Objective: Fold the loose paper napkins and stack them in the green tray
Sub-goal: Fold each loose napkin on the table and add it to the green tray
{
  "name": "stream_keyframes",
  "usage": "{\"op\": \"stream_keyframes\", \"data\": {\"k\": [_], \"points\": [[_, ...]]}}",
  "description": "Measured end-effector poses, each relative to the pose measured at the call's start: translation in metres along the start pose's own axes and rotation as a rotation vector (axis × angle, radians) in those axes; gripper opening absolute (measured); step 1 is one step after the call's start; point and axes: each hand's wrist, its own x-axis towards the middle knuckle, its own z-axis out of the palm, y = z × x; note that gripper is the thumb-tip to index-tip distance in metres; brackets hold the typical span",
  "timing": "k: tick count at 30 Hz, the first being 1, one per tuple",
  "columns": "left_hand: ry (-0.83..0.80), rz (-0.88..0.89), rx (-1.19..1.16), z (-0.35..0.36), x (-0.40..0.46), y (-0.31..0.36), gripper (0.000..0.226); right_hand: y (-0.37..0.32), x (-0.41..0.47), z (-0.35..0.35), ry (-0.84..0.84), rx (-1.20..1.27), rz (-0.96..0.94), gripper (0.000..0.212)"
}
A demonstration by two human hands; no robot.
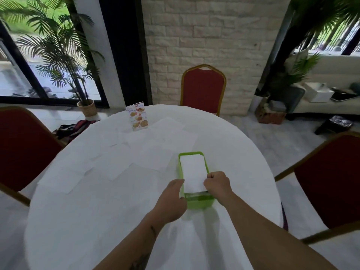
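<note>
A green tray [198,203] sits on the white tablecloth right in front of me. A folded white napkin [192,172] lies lengthwise over it, its near end held between both hands. My left hand [171,199] pinches the napkin's near left corner at the tray's left rim. My right hand [218,185] grips the near right corner at the right rim. More white paper shows at the tray's far end under the napkin. Several loose unfolded napkins [115,168] lie flat on the cloth to the left and beyond the tray.
The round table [87,211] has a white cloth. A picture menu card [138,118] stands at the far side. Red chairs stand at the far side [203,88], the left [23,149] and the right [329,182]. Potted palms stand by the windows.
</note>
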Motion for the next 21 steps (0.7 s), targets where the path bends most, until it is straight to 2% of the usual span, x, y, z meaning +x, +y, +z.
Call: {"op": "stream_keyframes", "data": {"k": [4, 6, 11, 13, 16, 19, 21], "points": [[0.01, -0.002, 0.079, 0.01, 0.006, 0.007, 0.061, 0.004, 0.004, -0.003, -0.025, -0.037, -0.04, 0.014], [0.019, 0.014, 0.122, 0.014, 0.007, 0.01, 0.06, 0.006, 0.007, -0.006, -0.021, -0.063, -0.068, 0.028], [0.042, 0.058, 0.2, 0.021, 0.008, 0.012, 0.058, 0.011, 0.008, -0.011, -0.014, -0.139, -0.165, 0.046], [0.039, 0.073, 0.217, 0.024, 0.008, 0.013, 0.056, 0.016, 0.009, -0.012, 0.01, -0.181, -0.213, 0.042], [0.042, 0.088, 0.239, 0.028, 0.009, 0.013, 0.055, 0.025, 0.008, -0.013, 0.038, -0.379, -0.339, 0.03], [0.09, 0.092, 0.211, 0.027, 0.01, 0.009, 0.052, 0.031, 0.007, -0.012, 0.036, -0.574, -0.493, 0.03], [0.145, 0.09, 0.172, 0.024, 0.01, 0.006, 0.05, 0.028, 0.005, -0.009, -0.002, -0.689, -0.517, 0.031]]}}
